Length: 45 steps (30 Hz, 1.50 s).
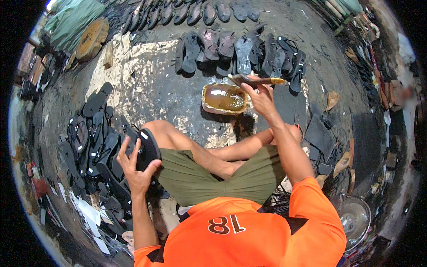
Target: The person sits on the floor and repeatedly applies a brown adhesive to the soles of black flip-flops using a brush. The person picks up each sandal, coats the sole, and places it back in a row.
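Observation:
On the left, beside my knee, my left hand (138,171) has its thumb and fingers about the edges of a black sandal (150,149) with a small white mark. The sandal overlaps my thigh. My right hand (262,100) is raised ahead of my other knee, its fingers closed on a brush (267,81) with a dark body and a yellow end. Just left of that hand, a cut-open container (203,106) on the floor holds glossy amber liquid, probably glue. The brush is above the container's right side, apart from the liquid.
A heap of black sandals (95,138) lies at my left. Ahead stand a row of dark sandals (191,51) and a farther row (195,13). Dark sheet pieces (320,133) lie at right, near a round metal dish (356,220). A round wooden block (92,40) is far left.

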Available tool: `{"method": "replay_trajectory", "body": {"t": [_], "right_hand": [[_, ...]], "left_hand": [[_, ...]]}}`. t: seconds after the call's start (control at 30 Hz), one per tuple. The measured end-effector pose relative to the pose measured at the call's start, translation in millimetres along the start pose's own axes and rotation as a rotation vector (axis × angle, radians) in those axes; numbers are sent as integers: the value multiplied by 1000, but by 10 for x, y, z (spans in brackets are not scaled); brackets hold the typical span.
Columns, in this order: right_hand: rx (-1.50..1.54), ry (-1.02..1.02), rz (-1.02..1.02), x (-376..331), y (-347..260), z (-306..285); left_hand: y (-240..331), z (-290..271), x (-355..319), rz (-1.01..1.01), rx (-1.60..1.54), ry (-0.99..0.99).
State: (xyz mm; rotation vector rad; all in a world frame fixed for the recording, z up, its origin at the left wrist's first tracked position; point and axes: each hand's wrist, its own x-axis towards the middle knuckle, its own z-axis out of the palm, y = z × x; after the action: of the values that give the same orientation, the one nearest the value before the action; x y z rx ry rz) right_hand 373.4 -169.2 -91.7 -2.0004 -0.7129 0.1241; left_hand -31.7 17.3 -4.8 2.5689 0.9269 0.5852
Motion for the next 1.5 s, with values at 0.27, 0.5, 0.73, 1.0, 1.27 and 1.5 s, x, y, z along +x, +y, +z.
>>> {"method": "replay_trajectory", "body": {"t": [0.27, 0.5, 0.73, 1.0, 1.27, 1.5], "right_hand": [[76, 148, 128, -97, -111, -788], [832, -126, 106, -877, -1888, -70], [540, -138, -27, -918, -1974, 138], [409, -200, -344, -1148, -1752, 80], [151, -35, -426, -701, -1472, 228], [-481, -315, 14, -216, 42, 511]], "left_hand": [[204, -370, 388, -94, -507, 85], [825, 308, 477, -443, -1780, -82], [1393, 325, 299, -298, -1814, -96], [1168, 490, 379, -323, -1917, -117], [1302, 642, 239, -560, -1923, -207], [1011, 643, -301, -857, -2024, -459]]}}
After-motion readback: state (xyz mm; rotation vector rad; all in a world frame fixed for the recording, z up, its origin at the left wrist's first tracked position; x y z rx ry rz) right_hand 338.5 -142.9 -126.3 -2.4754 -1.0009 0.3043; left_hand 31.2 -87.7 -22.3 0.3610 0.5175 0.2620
